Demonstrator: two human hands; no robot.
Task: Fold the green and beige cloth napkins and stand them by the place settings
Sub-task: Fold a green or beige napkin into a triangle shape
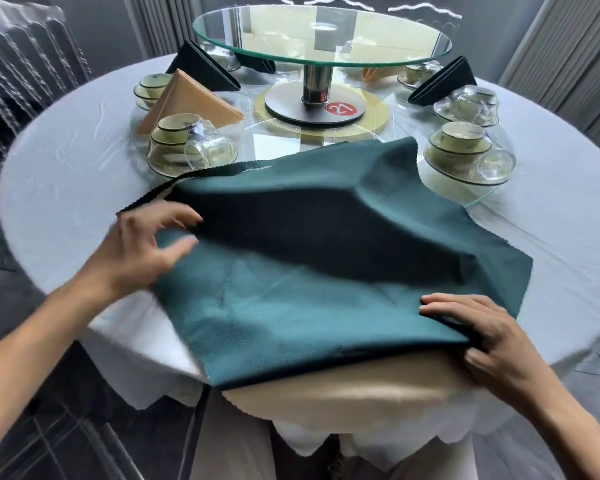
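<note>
A large green napkin [309, 306] lies half folded on the near side of the round table, its far part billowing up over the tabletop. A beige cloth [343, 393] lies beneath it and hangs over the table's front edge. My left hand [142, 251] hovers at the napkin's left edge with fingers spread and slightly blurred, holding nothing I can make out. My right hand [478, 334] pinches the napkin's near right corner, fingers on top and thumb under the cloth.
Folded napkins stand at the far settings: a beige one [187, 102] and dark green ones [201, 67] [444, 81]. Stacked bowls and upturned glasses [187, 147] [465, 150] flank a glass turntable [323, 32]. A clear chair [18, 64] stands at the left.
</note>
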